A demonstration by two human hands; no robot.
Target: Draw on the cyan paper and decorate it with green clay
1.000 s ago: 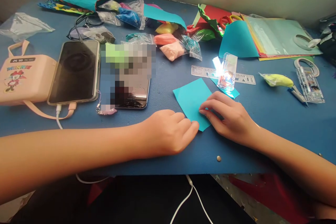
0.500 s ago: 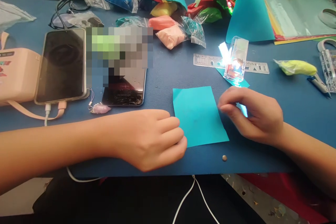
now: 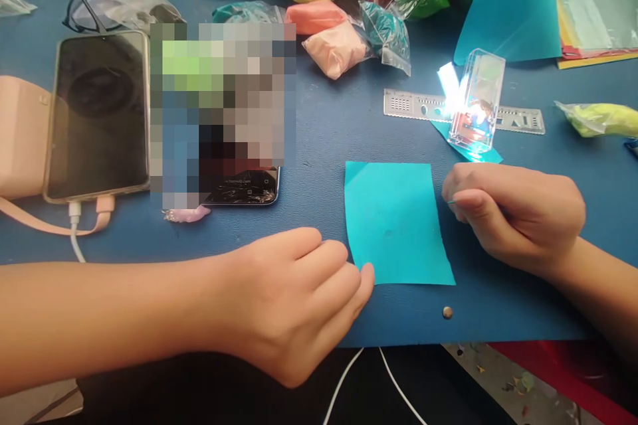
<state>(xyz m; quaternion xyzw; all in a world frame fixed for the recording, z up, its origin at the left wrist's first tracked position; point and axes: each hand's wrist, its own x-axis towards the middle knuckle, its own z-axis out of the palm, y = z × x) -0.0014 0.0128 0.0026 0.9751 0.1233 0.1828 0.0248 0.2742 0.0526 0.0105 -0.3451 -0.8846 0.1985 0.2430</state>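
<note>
A blue-green paper square (image 3: 399,226) lies flat on the blue table. My left hand (image 3: 309,299) is curled at its lower left edge, the little finger touching the paper; whatever its fingertips may hold is hidden beneath it. To the right of the square, my right hand (image 3: 513,212) is closed, thumb against fingers. A tiny thin bit shows at the thumb tip, too small to name. Behind that hand a clear plastic case (image 3: 478,99) with a bright glare rests over a transparent ruler (image 3: 521,121).
A dark phone (image 3: 100,119) with cables lies at the left beside a pink power bank (image 3: 24,139). A second phone (image 3: 249,189) is partly blurred out. Bagged clay (image 3: 336,50) and coloured paper (image 3: 513,6) fill the back. A metal stud (image 3: 447,313) sits near the front edge.
The view has shifted closer. My left hand's little finger has extended onto the paper's lower left corner. My right hand's fingers have curled in more tightly.
</note>
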